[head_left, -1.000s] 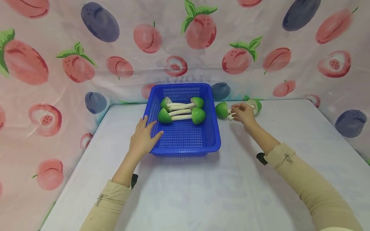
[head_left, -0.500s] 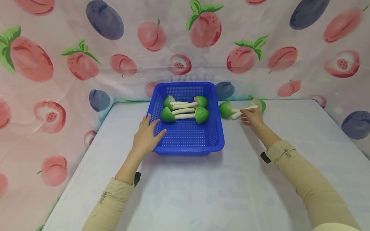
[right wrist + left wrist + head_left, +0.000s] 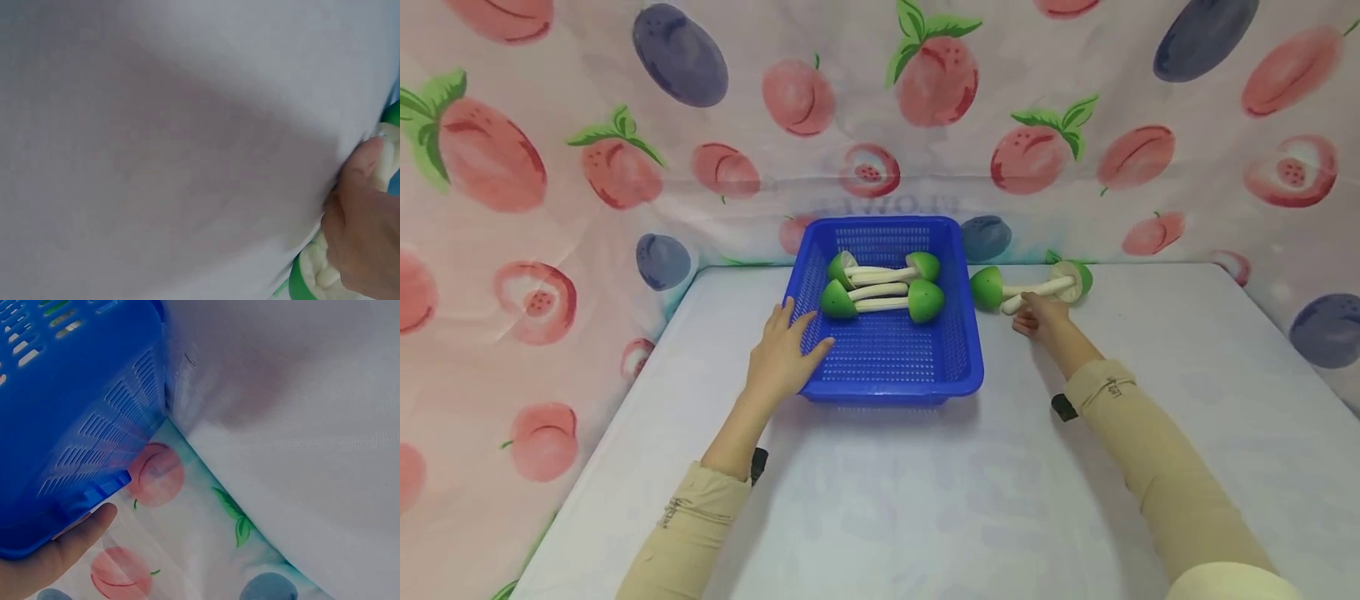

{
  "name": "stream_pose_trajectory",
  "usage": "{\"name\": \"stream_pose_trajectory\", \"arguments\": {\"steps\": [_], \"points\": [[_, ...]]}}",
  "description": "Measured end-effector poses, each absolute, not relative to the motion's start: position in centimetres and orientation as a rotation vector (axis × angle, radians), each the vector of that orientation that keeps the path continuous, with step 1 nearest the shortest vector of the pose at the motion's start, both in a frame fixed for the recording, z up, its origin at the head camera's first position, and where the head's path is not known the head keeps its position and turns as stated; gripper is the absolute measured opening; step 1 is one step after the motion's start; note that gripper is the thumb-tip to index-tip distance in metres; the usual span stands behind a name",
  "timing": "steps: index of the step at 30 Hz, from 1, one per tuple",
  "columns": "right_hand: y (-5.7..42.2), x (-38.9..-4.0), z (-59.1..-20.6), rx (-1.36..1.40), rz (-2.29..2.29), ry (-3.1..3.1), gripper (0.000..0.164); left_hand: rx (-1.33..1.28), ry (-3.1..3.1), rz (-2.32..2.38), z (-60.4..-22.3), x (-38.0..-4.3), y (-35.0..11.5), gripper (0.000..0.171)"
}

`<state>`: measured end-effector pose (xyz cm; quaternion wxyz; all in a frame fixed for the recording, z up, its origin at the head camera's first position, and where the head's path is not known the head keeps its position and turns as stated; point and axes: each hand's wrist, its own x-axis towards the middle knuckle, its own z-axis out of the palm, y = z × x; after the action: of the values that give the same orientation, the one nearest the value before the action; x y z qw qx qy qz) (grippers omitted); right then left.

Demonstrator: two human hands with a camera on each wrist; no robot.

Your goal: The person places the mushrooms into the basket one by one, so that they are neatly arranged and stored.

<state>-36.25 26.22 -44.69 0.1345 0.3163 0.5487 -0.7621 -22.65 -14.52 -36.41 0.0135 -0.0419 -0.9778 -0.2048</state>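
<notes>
1. Head view: the left hand (image 3: pixel 780 354) lies at the left rim of a blue basket (image 3: pixel 887 390), fingers straight and spread apart. Four toy mushrooms (image 3: pixel 926 301) with green caps and white stems lie in the back half of the basket, caps at both sides. On the white table (image 3: pixel 910 500), just right of the basket, lie two more. The near-side mushroom (image 3: pixel 1060 285) has its cap to the right and its stem slanting over that of the left-hand mushroom (image 3: pixel 987 288). The right hand (image 3: pixel 1048 317) pinches that slanting stem. Both sleeves (image 3: pixel 1157 467) are beige, and a fruit-print cloth (image 3: pixel 955 150) hangs behind.

2. Left wrist view: the basket's slotted outer wall fills the upper left. One straight finger (image 3: pixel 81 540) touches the rim from outside; the rest of the hand is mostly out of sight.

3. Right wrist view: at the right edge, the thumb (image 3: pixel 362 164) presses on the pale stem, the fingers bent beneath. A green cap (image 3: pixel 301 284) shows below the hand.
</notes>
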Motion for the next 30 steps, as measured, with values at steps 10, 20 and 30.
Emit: {"name": "stream_pose_trajectory", "arguments": {"steps": [10, 20, 30], "points": [[24.6, -32.9, -40.2, 0.91, -2.098, 1.655, 0.023, -0.128, -3.054, -0.635, -36.7, -22.5, -14.2, 0.063], [24.1, -33.3, -39.6, 0.842, -2.037, 1.77, 0.059, -0.108, -3.053, -0.642, -36.4, -22.5, -14.5, 0.062], [24.8, -33.5, -40.1, 0.734, -2.03, 1.707, 0.033, -0.125, -3.045, -0.62, -36.6, -22.6, -14.5, 0.062]]}}
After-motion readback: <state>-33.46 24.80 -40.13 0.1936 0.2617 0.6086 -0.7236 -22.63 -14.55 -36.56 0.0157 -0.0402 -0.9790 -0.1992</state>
